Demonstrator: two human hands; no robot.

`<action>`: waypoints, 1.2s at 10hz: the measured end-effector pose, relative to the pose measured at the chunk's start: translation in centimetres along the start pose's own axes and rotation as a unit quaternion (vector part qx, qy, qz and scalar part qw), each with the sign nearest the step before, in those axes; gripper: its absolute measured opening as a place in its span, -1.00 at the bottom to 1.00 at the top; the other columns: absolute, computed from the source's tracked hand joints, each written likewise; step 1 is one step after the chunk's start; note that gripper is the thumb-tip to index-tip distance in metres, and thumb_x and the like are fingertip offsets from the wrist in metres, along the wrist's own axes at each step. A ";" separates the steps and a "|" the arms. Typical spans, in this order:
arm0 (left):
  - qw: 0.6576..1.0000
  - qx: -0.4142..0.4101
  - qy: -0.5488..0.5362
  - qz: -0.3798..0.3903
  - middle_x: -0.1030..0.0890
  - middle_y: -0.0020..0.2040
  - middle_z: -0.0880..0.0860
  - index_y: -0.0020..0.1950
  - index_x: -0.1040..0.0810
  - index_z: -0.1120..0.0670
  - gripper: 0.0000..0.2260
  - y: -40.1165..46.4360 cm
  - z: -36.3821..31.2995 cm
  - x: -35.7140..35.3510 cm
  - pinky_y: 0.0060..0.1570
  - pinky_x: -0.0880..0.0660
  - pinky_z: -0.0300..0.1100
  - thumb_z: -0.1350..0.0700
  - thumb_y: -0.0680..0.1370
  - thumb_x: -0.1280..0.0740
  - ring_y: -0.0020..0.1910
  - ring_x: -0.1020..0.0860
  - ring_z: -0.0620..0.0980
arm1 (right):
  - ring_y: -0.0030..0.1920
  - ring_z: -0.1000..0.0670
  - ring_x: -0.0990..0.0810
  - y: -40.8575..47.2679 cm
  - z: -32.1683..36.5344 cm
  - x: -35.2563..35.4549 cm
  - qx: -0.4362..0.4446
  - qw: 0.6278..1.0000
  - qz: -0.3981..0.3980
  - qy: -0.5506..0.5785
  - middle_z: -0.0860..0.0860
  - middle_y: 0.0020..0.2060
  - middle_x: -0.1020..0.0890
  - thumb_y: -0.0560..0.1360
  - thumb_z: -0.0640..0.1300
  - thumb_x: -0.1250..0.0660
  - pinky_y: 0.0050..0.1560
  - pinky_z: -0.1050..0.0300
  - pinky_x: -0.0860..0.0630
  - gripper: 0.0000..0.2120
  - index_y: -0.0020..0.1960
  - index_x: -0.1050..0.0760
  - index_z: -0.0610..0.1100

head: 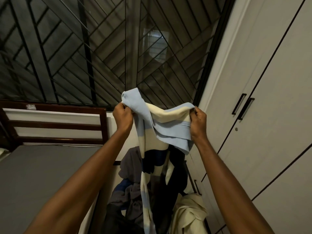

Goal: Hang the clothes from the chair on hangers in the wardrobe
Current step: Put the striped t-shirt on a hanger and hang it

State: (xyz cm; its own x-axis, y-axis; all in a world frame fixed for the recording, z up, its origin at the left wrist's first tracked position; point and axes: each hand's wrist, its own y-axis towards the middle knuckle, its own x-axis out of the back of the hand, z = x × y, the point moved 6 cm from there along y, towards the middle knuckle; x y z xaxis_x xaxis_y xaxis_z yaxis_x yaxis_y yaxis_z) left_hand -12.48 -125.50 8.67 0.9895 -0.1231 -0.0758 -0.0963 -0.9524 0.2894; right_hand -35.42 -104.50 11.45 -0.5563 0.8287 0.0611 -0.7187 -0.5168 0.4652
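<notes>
A striped garment (166,129) in light blue, cream and navy hangs in front of me, held up at chest height. My left hand (122,116) grips its top left edge and my right hand (198,119) grips its top right edge. Its lower part trails down onto a pile of dark and grey clothes (133,193) heaped on the chair below, which the clothes hide. A cream garment (189,215) lies at the pile's right side. The white wardrobe (263,92) stands to the right with its doors closed and black handles (243,108). No hanger is in sight.
A bed with a grey sheet (42,173) and dark wooden headboard (55,124) fills the left. A window with a black metal grille (101,48) spans the wall ahead. Wardrobe drawers with a small handle (197,187) are beside the pile.
</notes>
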 end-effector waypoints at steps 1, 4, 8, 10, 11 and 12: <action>1.000 -0.021 -0.008 0.008 -0.66 -0.09 0.14 0.01 -0.60 0.23 -0.86 0.2 -1.0 0.8 -0.15 -0.66 -0.08 0.23 0.65 -0.25 -0.09 -0.65 0.03 | -0.14 0.07 -0.54 -0.3 2.3 -1.3 0.008 1.000 0.018 0.013 -0.08 -0.16 -0.61 0.70 -0.20 -0.18 -0.11 0.16 -0.49 -0.73 0.01 -0.57 -0.35; 0.983 -0.067 -0.081 0.150 -0.62 0.16 0.04 0.41 -0.45 0.09 -0.68 0.0 -4.5 2.1 -0.10 -0.61 -0.26 0.18 0.64 -0.32 0.10 -0.62 -0.06 | -0.30 0.11 -0.53 -2.6 10.0 -2.4 -0.025 0.995 -0.046 0.086 -0.02 -0.29 -0.56 0.68 -0.15 -0.22 -0.26 0.20 -0.48 -0.70 -0.21 -0.54 -0.14; 0.856 0.280 0.266 0.345 -0.67 -0.01 0.15 0.00 -0.60 0.16 -0.56 -18.2 16.2 9.6 -0.01 -0.63 0.03 -0.24 0.54 -0.32 -0.04 -0.66 0.18 | -0.22 -0.11 -0.70 -10.4 9.0 -6.4 -0.212 0.892 -0.182 0.357 -0.11 -0.25 -0.72 0.62 -0.18 -0.34 -0.22 0.03 -0.65 -0.85 -0.04 -0.62 -0.25; 0.825 0.482 0.061 0.288 -0.33 0.53 0.33 0.48 -0.25 0.45 -0.35 -26.5 25.1 12.6 -0.43 -0.37 -0.39 -0.12 0.74 0.07 0.51 -0.35 0.18 | -0.22 -0.11 -0.71 -13.7 9.1 -5.1 -0.204 0.875 -0.192 0.395 -0.13 -0.22 -0.72 0.63 -0.16 -0.32 -0.21 0.04 -0.66 -0.83 0.02 -0.60 -0.27; 0.780 0.599 -0.161 0.083 -0.32 0.50 0.40 0.36 -0.37 0.54 -0.47 -28.2 20.3 14.4 0.35 0.31 -0.54 0.03 0.73 -0.15 0.52 -0.27 0.25 | -0.22 -0.12 -0.71 -15.3 8.9 -4.2 -0.204 0.873 -0.175 0.407 -0.16 -0.17 -0.71 0.64 -0.15 -0.30 -0.16 0.02 -0.68 -0.81 0.05 -0.59 -0.28; 0.787 0.545 -0.139 0.254 -0.70 0.06 0.21 0.17 -0.64 0.19 -0.68 -28.5 15.6 13.5 0.15 -0.56 -0.06 0.08 0.47 -0.50 0.05 -0.66 0.15 | -0.13 -0.13 -0.72 -17.6 8.0 -0.4 -0.190 0.862 -0.195 0.427 -0.17 -0.07 -0.71 0.64 -0.15 -0.28 -0.11 0.00 -0.66 -0.79 0.16 -0.58 -0.26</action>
State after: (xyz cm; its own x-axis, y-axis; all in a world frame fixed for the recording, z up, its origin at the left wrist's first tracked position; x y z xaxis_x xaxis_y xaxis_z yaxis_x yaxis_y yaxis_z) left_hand 1.91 -104.40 -15.52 0.7461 -0.4765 -0.4650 -0.6572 -0.4151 -0.6291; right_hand -19.23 -93.98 10.34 -0.2279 0.5793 -0.7826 -0.9153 -0.4016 -0.0307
